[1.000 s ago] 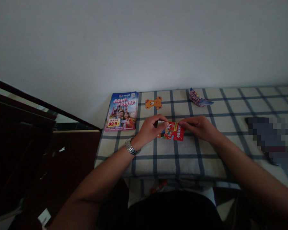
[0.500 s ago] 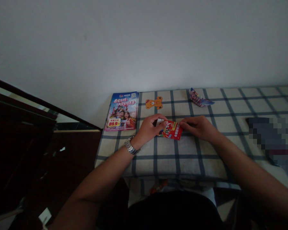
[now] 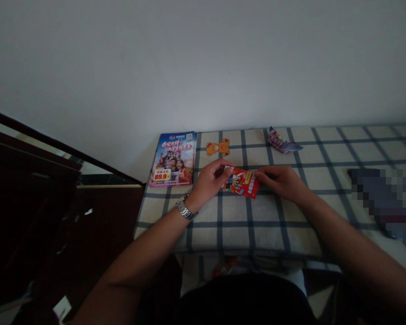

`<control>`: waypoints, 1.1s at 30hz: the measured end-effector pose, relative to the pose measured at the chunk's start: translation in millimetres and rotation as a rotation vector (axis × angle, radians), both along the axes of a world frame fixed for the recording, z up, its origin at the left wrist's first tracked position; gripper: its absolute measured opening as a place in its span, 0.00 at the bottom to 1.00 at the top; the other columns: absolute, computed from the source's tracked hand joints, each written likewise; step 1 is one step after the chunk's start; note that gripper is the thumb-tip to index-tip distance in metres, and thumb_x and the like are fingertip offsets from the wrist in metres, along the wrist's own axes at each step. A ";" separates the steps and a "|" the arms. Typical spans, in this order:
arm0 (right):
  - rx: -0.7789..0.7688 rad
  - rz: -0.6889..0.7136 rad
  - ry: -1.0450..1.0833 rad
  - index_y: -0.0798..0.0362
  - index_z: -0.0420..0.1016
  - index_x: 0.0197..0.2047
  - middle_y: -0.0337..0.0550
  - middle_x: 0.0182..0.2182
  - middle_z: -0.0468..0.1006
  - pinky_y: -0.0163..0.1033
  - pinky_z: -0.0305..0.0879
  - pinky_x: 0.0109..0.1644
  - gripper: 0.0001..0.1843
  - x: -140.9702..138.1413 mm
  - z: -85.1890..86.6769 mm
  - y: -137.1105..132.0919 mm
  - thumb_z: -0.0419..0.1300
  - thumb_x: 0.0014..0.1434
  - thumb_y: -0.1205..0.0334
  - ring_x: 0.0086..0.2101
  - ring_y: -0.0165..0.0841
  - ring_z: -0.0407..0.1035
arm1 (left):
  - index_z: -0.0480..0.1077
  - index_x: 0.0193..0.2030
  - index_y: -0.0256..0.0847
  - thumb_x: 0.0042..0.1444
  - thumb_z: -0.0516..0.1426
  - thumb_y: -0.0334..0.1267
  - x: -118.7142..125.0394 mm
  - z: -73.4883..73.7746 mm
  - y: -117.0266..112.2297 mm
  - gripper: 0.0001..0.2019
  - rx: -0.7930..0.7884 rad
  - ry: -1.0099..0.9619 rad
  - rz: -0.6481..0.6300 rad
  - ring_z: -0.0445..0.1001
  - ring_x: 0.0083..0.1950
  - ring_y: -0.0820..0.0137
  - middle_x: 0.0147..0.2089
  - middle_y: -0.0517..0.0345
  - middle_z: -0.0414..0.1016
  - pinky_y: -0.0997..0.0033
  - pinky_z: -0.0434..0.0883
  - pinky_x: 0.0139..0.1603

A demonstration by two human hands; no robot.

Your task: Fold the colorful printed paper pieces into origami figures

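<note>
A red printed leaflet (image 3: 245, 184) with cartoon figures on it is held between my two hands, just above the checked tablecloth. My left hand (image 3: 212, 179), with a metal watch on its wrist, is closed on the leaflet's left end, thumb on top. The fingers of my right hand (image 3: 279, 180) pinch its upper right edge. Beyond my left hand lies a brown teddy bear cutout (image 3: 218, 147). To the left is a stack of blue and pink flyers (image 3: 174, 160) marked 89.9.
A crumpled, folded piece of colourful paper (image 3: 282, 142) lies near the wall (image 3: 203, 63). At the right is a dark, partly blurred flat object (image 3: 375, 198). The checked tablecloth (image 3: 267, 232) covers the table; dark wooden furniture (image 3: 27, 203) stands at the left.
My left thumb has shifted back toward the leaflet's upper left corner, showing more of the printed figures. My right hand keeps its pinch. The whole view has moved very slightly.
</note>
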State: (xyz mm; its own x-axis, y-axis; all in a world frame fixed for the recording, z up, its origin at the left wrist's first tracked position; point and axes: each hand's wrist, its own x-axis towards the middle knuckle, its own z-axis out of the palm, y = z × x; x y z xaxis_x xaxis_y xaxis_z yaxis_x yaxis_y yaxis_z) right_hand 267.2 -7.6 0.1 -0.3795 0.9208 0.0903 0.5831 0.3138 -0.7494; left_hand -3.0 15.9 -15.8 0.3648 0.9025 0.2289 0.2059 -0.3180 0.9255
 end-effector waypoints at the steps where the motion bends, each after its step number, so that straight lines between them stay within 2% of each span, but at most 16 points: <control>1: 0.004 0.002 0.006 0.52 0.84 0.42 0.43 0.33 0.86 0.38 0.68 0.34 0.21 -1.2 0.7 -0.8 0.55 0.73 0.46 0.30 0.36 0.76 | 0.76 0.50 0.41 0.70 0.60 0.49 -0.4 -1.7 0.4 0.14 -0.001 0.001 0.003 0.77 0.40 0.70 0.41 0.56 0.80 0.73 0.72 0.40; 4: 0.028 -0.009 0.039 0.51 0.84 0.50 0.44 0.41 0.88 0.39 0.72 0.38 0.17 -5.9 3.0 -3.0 0.58 0.72 0.51 0.35 0.37 0.80 | 0.77 0.49 0.41 0.70 0.60 0.49 -1.1 -4.4 0.4 0.14 0.002 0.047 0.022 0.75 0.36 0.71 0.38 0.58 0.79 0.74 0.70 0.36; 6: 0.034 -0.017 0.063 0.51 0.83 0.52 0.44 0.41 0.88 0.38 0.73 0.38 0.16 -9.0 3.1 -3.8 0.59 0.71 0.52 0.34 0.36 0.79 | 0.78 0.48 0.41 0.70 0.60 0.49 -0.6 -3.3 -0.6 0.14 0.014 0.077 0.026 0.73 0.33 0.73 0.35 0.59 0.78 0.75 0.67 0.33; 10: 0.051 -0.038 0.083 0.50 0.83 0.49 0.43 0.38 0.87 0.38 0.72 0.35 0.14 -12.4 -1.1 -2.8 0.62 0.69 0.51 0.31 0.34 0.77 | 0.78 0.48 0.41 0.70 0.60 0.47 1.2 2.1 -3.4 0.12 0.039 0.129 -0.003 0.72 0.32 0.73 0.34 0.60 0.77 0.75 0.66 0.32; 15: 0.125 -0.033 0.036 0.49 0.83 0.45 0.42 0.36 0.86 0.38 0.70 0.35 0.09 -12.1 -5.8 0.1 0.64 0.68 0.56 0.30 0.34 0.75 | 0.77 0.50 0.42 0.70 0.59 0.42 1.3 4.6 -5.8 0.09 0.086 0.224 -0.010 0.75 0.33 0.72 0.36 0.60 0.79 0.74 0.69 0.33; 17: 0.150 -0.030 0.011 0.49 0.83 0.45 0.42 0.35 0.85 0.39 0.70 0.35 0.08 -11.1 -6.8 1.1 0.63 0.67 0.57 0.30 0.34 0.75 | 0.76 0.55 0.43 0.70 0.60 0.40 0.9 4.1 -5.7 0.10 0.157 0.261 -0.003 0.77 0.37 0.71 0.43 0.58 0.81 0.71 0.74 0.39; 19: 0.175 -0.034 -0.014 0.49 0.83 0.45 0.43 0.35 0.85 0.39 0.69 0.35 0.08 -9.7 -8.3 2.1 0.63 0.68 0.58 0.30 0.35 0.75 | 0.74 0.60 0.44 0.69 0.61 0.37 0.5 3.6 -4.7 0.14 0.274 0.281 0.011 0.79 0.48 0.68 0.52 0.54 0.79 0.65 0.77 0.51; 22: 0.201 -0.065 -0.039 0.49 0.83 0.46 0.43 0.35 0.84 0.39 0.69 0.35 0.09 -7.6 -11.3 3.5 0.63 0.68 0.58 0.31 0.35 0.75 | 0.73 0.60 0.44 0.70 0.61 0.35 0.2 3.3 -3.0 0.13 0.437 0.312 0.024 0.75 0.61 0.64 0.59 0.52 0.76 0.57 0.73 0.66; 24: 0.213 -0.088 -0.056 0.49 0.83 0.47 0.43 0.35 0.84 0.40 0.68 0.35 0.09 -6.6 -13.2 4.2 0.63 0.68 0.58 0.31 0.35 0.75 | 0.74 0.58 0.44 0.70 0.60 0.36 0.5 3.4 -3.0 0.12 0.498 0.354 0.000 0.74 0.62 0.63 0.59 0.52 0.75 0.55 0.72 0.67; 27: 0.225 -0.100 -0.083 0.50 0.83 0.48 0.43 0.35 0.84 0.40 0.69 0.36 0.09 -6.1 -15.0 4.9 0.63 0.68 0.59 0.31 0.36 0.75 | 0.74 0.59 0.44 0.71 0.59 0.37 2.0 3.4 -5.2 0.12 0.565 0.420 -0.085 0.75 0.61 0.62 0.60 0.51 0.75 0.53 0.74 0.64; 33: 0.256 -0.062 -0.113 0.51 0.83 0.51 0.46 0.37 0.83 0.42 0.71 0.40 0.12 -7.9 -13.6 5.2 0.61 0.69 0.61 0.34 0.37 0.76 | 0.71 0.66 0.46 0.72 0.59 0.42 4.4 0.4 -9.0 0.18 0.633 0.564 -0.192 0.73 0.63 0.59 0.64 0.50 0.73 0.49 0.72 0.66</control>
